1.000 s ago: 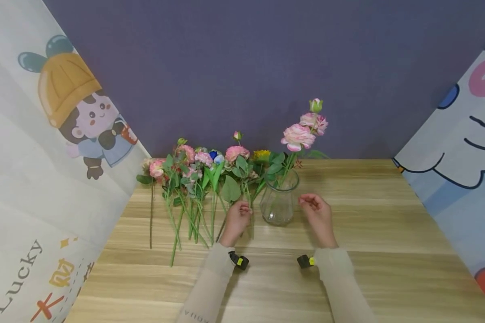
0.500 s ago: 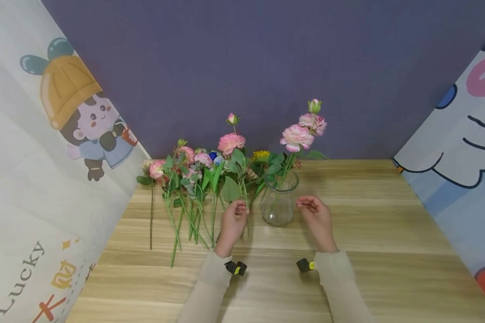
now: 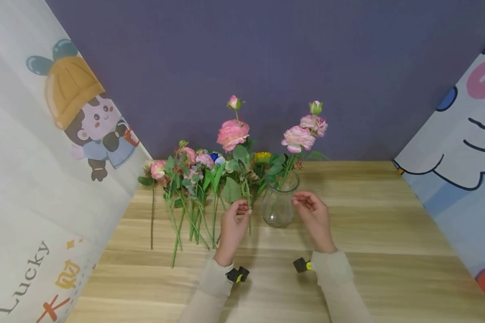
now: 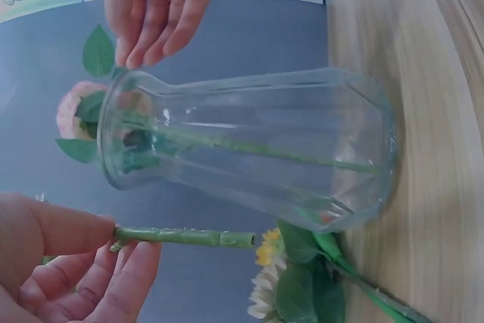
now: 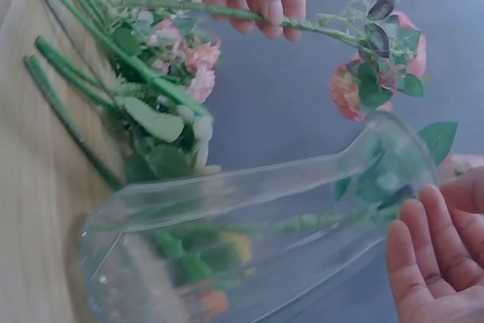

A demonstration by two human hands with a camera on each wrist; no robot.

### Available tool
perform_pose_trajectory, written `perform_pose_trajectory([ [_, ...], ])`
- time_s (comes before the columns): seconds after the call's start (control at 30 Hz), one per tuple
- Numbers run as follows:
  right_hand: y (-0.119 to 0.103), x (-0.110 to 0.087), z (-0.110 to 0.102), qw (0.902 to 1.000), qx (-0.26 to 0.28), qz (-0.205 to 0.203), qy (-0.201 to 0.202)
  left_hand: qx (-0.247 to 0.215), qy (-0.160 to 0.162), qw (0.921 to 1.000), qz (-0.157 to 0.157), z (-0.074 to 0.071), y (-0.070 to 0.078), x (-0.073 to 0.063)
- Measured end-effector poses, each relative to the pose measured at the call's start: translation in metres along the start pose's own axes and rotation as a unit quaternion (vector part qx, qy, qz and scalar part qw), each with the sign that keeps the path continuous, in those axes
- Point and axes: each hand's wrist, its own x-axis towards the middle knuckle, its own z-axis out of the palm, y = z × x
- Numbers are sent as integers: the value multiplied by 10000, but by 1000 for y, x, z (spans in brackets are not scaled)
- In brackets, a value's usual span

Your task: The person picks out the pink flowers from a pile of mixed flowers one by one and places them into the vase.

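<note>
My left hand (image 3: 232, 229) pinches the green stem of a pink artificial flower (image 3: 233, 134), which stands upright with a bud on top. In the left wrist view, the cut end of its stem (image 4: 197, 237) sticks out past my thumb, beside the vase. The clear glass vase (image 3: 278, 211) is just right of that hand and holds one stem with pale pink blooms (image 3: 298, 138). My right hand (image 3: 314, 222) is at the vase's right side, its fingers loosely bent and holding nothing. In the right wrist view those fingertips (image 5: 429, 196) are right at the vase's neck.
Several artificial flowers lie left of the vase, among them a pink one (image 3: 157, 169) with a dark stem. A yellow flower (image 3: 262, 156) lies behind, close to the vase. The dark wall (image 3: 242, 67) rises at the table's back edge; printed curtains (image 3: 20, 148) flank both sides.
My left hand has raised the pink flower, so its bloom and bud now stand higher above the others. My right hand has moved slightly left, closer to the vase.
</note>
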Motion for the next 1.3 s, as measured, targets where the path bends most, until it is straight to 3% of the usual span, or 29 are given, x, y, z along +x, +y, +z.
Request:
perform_pose_trajectory([
  [0.2, -11, 1, 8, 9995, 26, -298, -141, -177, -25, 9997, 146, 3, 7, -5],
  [0.47, -19, 5, 22, 9957, 142, -723, -562, -151, -24, 9976, 680, 14, 13, -6],
  [0.7, -24, 7, 36, 9940, 188, -662, -852, -305, -180, 9963, 785, 21, 18, -10],
  [1.0, -36, 10, 42, 9975, -193, -391, -555, -204, -362, 9952, 887, 29, 22, -12],
  [1.17, -53, 7, 43, 9986, -241, -269, -396, -293, -434, 9948, 872, 32, 22, -13],
  [1.3, -54, 6, 41, 9985, -133, -322, -430, -356, -509, 9942, 880, 33, 23, -14],
])
